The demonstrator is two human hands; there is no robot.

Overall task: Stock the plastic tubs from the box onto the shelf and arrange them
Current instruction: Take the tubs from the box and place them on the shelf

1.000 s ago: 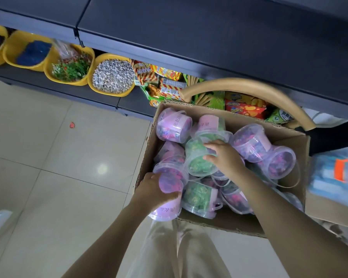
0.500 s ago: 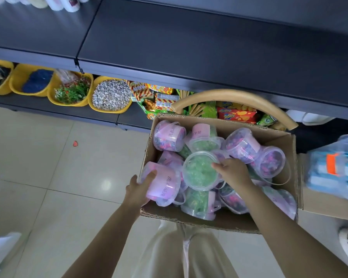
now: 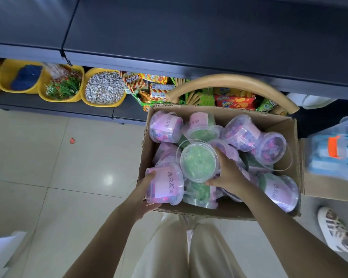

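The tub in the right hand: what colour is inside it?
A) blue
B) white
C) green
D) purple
C: the right hand grips the green tub, and its clear lid shows green contents; the left hand holds the purple tub.

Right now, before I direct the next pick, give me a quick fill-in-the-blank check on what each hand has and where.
1. The right hand grips the lid-up tub, whose contents are ____.
2. The left hand holds the labelled tub at the near ____ corner of the box.
3. The box is made of ____.
4. The bowl of pale pebbles on the low shelf is ____ in colour.
Missing words: green; left; cardboard; yellow.
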